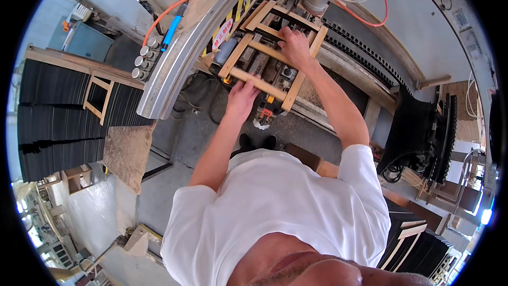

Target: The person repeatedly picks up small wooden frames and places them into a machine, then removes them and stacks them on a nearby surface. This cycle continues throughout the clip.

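Observation:
A pale wooden frame (248,47) with several cross slats lies on the bed of a machine in front of me. My left hand (242,97) holds the frame's near rail, fingers curled over it. My right hand (294,46) grips a slat near the frame's right side. My white shirt fills the lower middle of the head view.
A curved grey metal guard (182,47) with yellow-black tape runs along the machine's left. Stacks of black panels (58,116) with a small wooden frame (98,97) on top stand at left. Another black stack (418,243) sits at lower right. An orange hose (370,18) loops above.

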Demonstrator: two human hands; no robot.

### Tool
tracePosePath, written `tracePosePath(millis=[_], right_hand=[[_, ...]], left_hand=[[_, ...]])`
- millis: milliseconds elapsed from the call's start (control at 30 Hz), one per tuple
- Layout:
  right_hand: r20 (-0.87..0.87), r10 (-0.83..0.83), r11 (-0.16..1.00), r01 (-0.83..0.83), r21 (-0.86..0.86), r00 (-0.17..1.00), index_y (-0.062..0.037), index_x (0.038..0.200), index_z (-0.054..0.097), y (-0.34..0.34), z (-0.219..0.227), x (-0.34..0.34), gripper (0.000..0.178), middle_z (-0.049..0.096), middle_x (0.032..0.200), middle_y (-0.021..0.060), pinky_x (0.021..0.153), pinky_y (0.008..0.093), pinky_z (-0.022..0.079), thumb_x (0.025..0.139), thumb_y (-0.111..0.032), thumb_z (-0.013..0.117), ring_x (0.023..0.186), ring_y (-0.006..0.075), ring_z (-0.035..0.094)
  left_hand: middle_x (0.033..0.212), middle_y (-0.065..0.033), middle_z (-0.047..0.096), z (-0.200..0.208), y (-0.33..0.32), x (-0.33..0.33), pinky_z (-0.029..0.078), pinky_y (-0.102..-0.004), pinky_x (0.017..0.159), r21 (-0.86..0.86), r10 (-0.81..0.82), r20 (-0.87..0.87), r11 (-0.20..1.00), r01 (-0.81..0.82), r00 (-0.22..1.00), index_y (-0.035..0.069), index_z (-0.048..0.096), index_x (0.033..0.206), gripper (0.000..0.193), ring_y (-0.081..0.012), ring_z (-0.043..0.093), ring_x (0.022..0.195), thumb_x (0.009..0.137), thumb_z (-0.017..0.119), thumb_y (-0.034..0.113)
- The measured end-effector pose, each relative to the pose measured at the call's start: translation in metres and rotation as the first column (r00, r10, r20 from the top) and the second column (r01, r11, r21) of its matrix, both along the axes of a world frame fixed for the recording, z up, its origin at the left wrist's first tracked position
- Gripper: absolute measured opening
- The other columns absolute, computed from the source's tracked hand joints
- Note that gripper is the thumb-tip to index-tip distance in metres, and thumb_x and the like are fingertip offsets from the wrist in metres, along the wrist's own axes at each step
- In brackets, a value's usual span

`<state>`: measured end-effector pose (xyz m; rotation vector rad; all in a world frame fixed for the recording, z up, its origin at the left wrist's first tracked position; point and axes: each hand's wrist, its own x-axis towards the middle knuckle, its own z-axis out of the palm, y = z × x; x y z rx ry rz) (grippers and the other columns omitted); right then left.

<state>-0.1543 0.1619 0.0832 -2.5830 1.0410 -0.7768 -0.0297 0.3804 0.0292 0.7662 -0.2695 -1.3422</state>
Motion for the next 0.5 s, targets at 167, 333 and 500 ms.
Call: tracePosePath(millis=[167,333,500], right_hand=[[-0.065,0.005,0.998,-0.010,-0.069,0.998,-0.0069,0.099,0.058,-0.031,-0.014,0.026,0.027,0.068,0.087,0.0131,0.079,0.0466,0.046,0.074,-0.011,0.067,0.090,0.0358,0.062],[-0.230,-0.085,0.990,0.057,-0.127,0.969,-0.0081,0.100,0.058,-0.031,-0.004,0.043,0.027,0.068,0.085,0.0128,0.082,0.0449,0.043,0.074,-0.011,0.064,0.093,0.0323,0.062],[-0.438,-0.198,0.951,0.064,-0.302,0.877,-0.0066,0.101,0.057,-0.049,0.008,0.060,0.027,0.068,0.085,0.0130,0.085,0.0417,0.039,0.074,-0.009,0.062,0.095,0.0311,0.060]], left_hand=[[0.127,-0.0138,0.055,0.015,0.082,0.011,0.038,-0.0418,0.108,0.065,0.004,0.039,0.998,-0.006,0.999,-0.001,0.043,0.134,0.040,-0.0295,0.051,0.123,0.097,0.051,0.009],[0.121,-0.0150,0.057,0.032,0.137,0.028,0.040,-0.0431,0.106,0.123,-0.014,0.079,0.992,0.004,0.997,-0.003,0.047,0.130,0.036,-0.0298,0.054,0.119,0.095,0.052,0.006],[0.120,-0.0138,0.059,0.024,0.166,0.054,0.041,-0.0427,0.106,0.123,-0.055,0.119,0.992,0.040,0.991,-0.002,0.049,0.128,0.034,-0.0278,0.056,0.117,0.095,0.053,0.005]])
